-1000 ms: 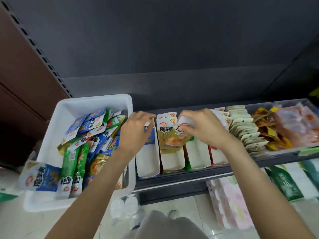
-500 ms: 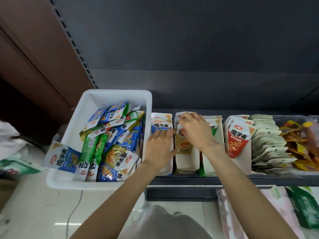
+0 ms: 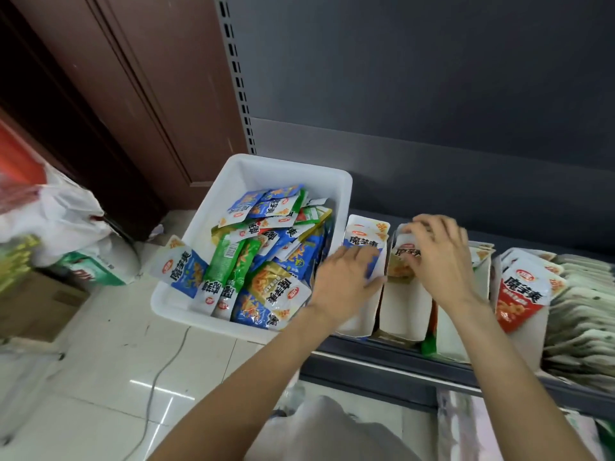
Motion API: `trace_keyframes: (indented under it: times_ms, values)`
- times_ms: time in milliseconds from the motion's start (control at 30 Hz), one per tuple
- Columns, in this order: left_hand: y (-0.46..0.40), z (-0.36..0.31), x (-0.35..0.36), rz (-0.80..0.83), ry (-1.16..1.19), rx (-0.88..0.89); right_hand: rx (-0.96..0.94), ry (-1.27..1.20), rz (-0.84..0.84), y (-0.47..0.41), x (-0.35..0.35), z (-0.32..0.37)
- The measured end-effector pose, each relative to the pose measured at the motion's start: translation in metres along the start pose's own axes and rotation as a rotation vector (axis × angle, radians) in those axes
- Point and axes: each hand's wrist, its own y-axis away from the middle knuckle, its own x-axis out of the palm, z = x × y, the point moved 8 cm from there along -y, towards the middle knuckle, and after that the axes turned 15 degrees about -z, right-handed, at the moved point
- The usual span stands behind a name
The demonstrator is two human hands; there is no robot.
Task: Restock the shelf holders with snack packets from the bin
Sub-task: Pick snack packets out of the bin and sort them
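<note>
1. Left hand (image 3: 346,277) lies flat, fingers straight, on the blue packets (image 3: 366,242) in the leftmost holder (image 3: 361,314).
2. Right hand (image 3: 439,261) – fingers curled over the yellow packets (image 3: 401,261) in the next holder (image 3: 404,311), beside the bin (image 3: 266,174).

bin (image 3: 233,181): 1
hands (image 3: 342,277): 2
white card holders (image 3: 404,311) on shelf: 4 visible
packets (image 3: 266,287) in bin: many, uncountable

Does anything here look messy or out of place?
One blue packet hangs over the white bin's left rim, half outside. A green packet is wedged low between two shelf holders rather than standing inside one. Nothing looks torn.
</note>
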Motion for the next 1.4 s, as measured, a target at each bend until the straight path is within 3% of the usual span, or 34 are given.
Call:
trace_keyframes:
  times_ms: [100,167,267,400,500,633,767,833,933,1000,1067,1133,1233,1400]
  values:
    - [0.005,0.043,-0.053,-0.16,0.1,-0.088,0.057,-0.138,-0.083,0.001,-0.022,0.021]
    - [0.016,0.087,-0.082,-0.176,0.055,-0.139,0.061,-0.307,-0.092,0.001,-0.033,0.054]
    - [0.039,0.148,-0.103,-0.057,-0.129,-0.187,0.011,-0.507,0.137,0.007,-0.019,0.125]
    - [0.058,0.174,-0.095,0.157,-0.206,-0.156,-0.239,-0.139,0.334,0.027,0.031,0.191]
    - [0.061,0.165,-0.081,0.218,-0.192,-0.06,-0.271,0.039,0.429,0.034,0.053,0.203]
    - [0.052,0.153,-0.068,0.224,-0.113,0.036,-0.139,-0.025,0.5,0.03,0.06,0.198]
    - [0.038,0.141,-0.06,0.265,0.097,0.044,0.29,-0.553,0.549,0.019,0.039,0.175]
    - [0.029,0.138,-0.065,0.303,0.263,-0.16,0.521,-0.759,0.464,0.011,0.021,0.152]
    - [0.021,0.117,-0.071,0.319,0.735,-0.442,0.877,-1.055,0.17,0.007,-0.007,0.108]
    - [0.017,0.098,-0.074,0.278,0.877,-0.499,1.065,-1.209,0.085,0.014,-0.011,0.086]
    - [0.014,0.078,-0.072,0.248,0.943,-0.514,1.174,-1.292,0.113,0.024,-0.008,0.072]
    - [0.012,0.06,-0.069,0.232,1.002,-0.524,1.174,-1.281,0.171,0.033,-0.009,0.059]
    - [0.012,0.037,-0.058,0.248,0.996,-0.452,0.967,-1.159,0.241,0.041,-0.029,0.037]
    - [0.01,0.002,-0.026,0.236,0.802,-0.269,0.815,-0.852,-0.055,0.054,-0.089,-0.031]
